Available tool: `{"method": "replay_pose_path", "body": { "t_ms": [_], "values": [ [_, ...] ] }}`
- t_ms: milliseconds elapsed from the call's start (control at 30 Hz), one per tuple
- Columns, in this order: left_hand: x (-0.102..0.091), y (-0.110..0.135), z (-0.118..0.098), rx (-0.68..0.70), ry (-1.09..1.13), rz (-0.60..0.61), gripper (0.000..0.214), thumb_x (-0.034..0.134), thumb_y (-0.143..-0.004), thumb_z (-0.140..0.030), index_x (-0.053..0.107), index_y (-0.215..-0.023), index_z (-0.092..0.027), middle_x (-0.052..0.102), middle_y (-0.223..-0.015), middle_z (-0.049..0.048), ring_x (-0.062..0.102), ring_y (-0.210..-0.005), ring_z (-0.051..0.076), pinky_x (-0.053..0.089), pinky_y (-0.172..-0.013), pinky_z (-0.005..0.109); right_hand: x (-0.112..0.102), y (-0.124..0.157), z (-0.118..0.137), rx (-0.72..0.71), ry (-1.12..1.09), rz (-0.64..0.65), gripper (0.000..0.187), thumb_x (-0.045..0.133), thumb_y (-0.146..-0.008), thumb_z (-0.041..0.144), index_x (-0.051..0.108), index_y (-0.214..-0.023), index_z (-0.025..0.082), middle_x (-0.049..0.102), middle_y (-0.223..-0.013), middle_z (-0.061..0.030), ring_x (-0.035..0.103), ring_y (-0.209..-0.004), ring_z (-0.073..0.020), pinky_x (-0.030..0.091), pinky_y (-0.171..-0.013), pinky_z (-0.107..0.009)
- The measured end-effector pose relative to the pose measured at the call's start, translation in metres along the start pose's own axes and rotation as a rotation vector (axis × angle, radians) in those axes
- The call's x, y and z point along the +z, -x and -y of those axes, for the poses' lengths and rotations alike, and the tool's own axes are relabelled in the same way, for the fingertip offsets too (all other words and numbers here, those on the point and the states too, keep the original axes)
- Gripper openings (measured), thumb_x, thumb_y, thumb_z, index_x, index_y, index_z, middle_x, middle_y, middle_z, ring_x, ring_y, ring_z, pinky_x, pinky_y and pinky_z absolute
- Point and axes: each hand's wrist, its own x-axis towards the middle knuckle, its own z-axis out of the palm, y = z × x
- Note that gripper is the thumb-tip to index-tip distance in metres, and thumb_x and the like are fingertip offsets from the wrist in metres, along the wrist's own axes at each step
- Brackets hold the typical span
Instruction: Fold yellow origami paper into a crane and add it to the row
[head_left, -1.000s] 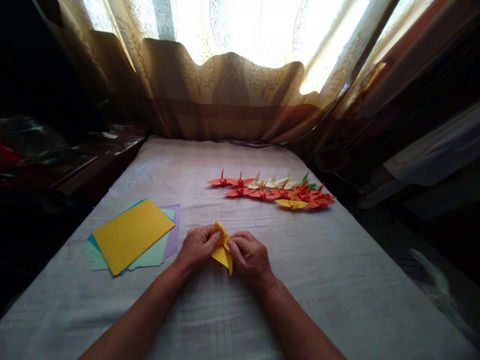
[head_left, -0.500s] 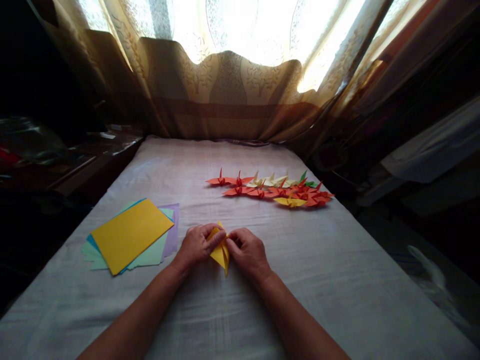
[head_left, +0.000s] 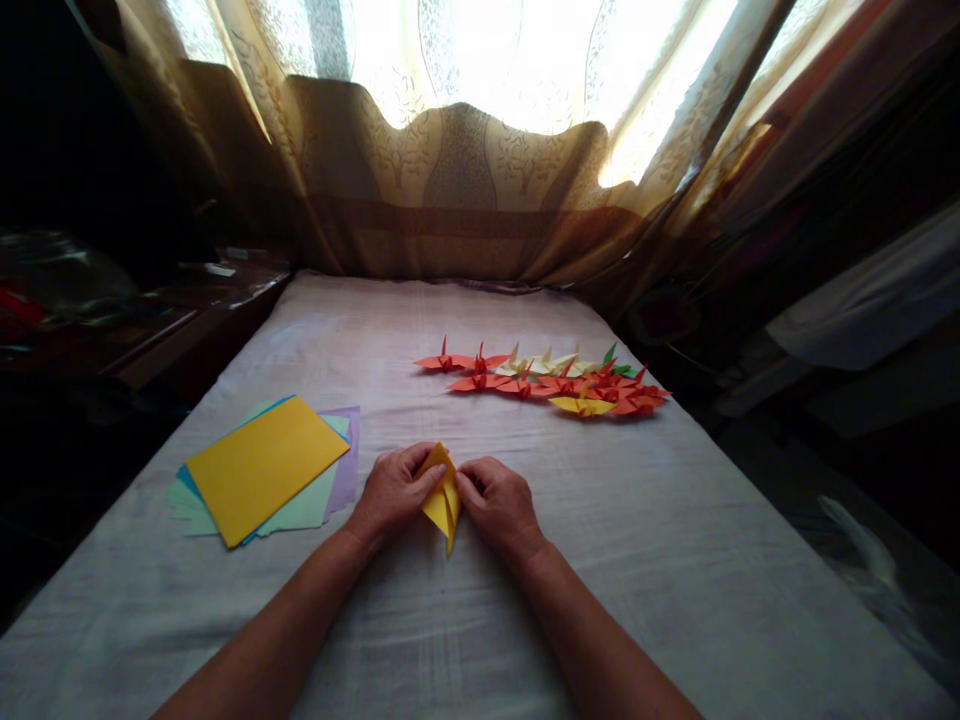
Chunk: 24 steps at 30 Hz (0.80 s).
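A folded piece of yellow origami paper, shaped like a narrow diamond with a split lower point, is between my hands above the cloth. My left hand grips its left side, thumb lying across the front and fingers behind. On the right edge, my right hand pinches the paper between thumb and curled fingers. The fingertips behind the paper are hidden. To the left lies a stack of paper sheets, with a yellow sheet on top and green, blue and purple ones sticking out beneath.
Several folded paper cranes stand in rows at the back right: red-orange cranes, cream ones, a yellow crane and a green one. A pale cloth covers the surface. A curtain hangs beyond its far edge.
My right thumb and fingers have come down from the upper tip to the right edge of the yellow paper. More of its upper flap shows now. The left hand holds nearly the same place.
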Motion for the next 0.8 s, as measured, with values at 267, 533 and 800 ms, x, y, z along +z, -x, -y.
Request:
{"method": "replay_pose_path", "body": {
  "t_ms": [267,533,800],
  "values": [
    [-0.036,0.009,0.008,0.002,0.088,0.201,0.058,0.067,-0.073,-0.042,0.059,-0.126,-0.021,0.066,-0.129,0.0088,0.063,-0.116,0.026,0.049,-0.100,0.039,0.007,0.004,0.004,-0.061,0.233,-0.049,0.011,0.057,-0.091,0.019,0.068,-0.092,0.020,0.070,-0.087,-0.0033,0.064,-0.078,-0.0154,0.039,-0.068,-0.023],
    [-0.040,0.035,-0.014,-0.002,-0.300,0.040,0.028,0.046,-0.087,-0.039,0.068,-0.083,-0.022,0.073,-0.084,0.0044,0.067,-0.081,0.022,0.051,-0.076,0.032,0.004,0.006,0.006,-0.077,0.291,-0.010,0.010,0.055,-0.092,0.020,0.064,-0.089,0.021,0.067,-0.089,-0.0029,0.061,-0.080,-0.0152,0.037,-0.067,-0.023],
    [-0.026,0.036,-0.008,-0.037,-0.212,-0.051,0.029,0.049,-0.086,-0.033,0.073,-0.096,-0.023,0.077,-0.100,0.0034,0.069,-0.095,0.022,0.051,-0.089,0.031,0.001,0.000,0.015,0.004,0.292,0.021,0.021,0.065,-0.087,0.041,0.065,-0.080,0.021,0.068,-0.084,-0.0022,0.061,-0.074,-0.0149,0.034,-0.063,-0.025]
  ]
}}
